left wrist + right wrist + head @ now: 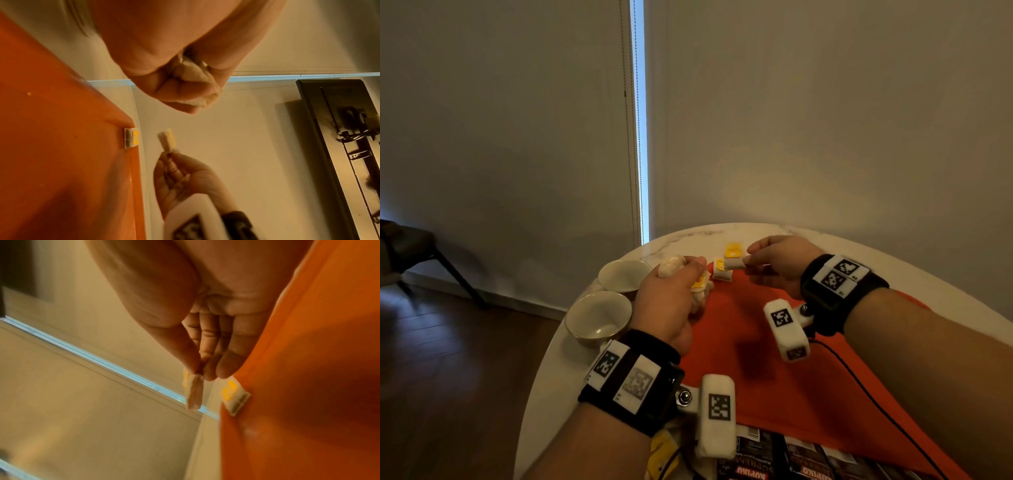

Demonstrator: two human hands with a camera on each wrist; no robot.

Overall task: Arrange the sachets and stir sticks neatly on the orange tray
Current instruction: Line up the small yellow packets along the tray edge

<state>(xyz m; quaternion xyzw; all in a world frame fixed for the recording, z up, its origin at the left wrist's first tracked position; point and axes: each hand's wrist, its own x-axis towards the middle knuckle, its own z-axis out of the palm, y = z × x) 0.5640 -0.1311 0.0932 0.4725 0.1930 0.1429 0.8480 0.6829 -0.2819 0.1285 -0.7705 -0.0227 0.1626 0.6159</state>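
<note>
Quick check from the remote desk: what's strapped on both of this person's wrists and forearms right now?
Both forearms are bare, no sleeves. Each wrist wears a wide black band: the left band and the right band both carry white square tags with black coded patterns. A white block-shaped camera unit, also tagged, juts from each band on a metal joint. A thin black cable trails from the right one.

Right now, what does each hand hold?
Left hand: grips a bunch of tea bags.
Right hand: pinches one tea bag.
</note>
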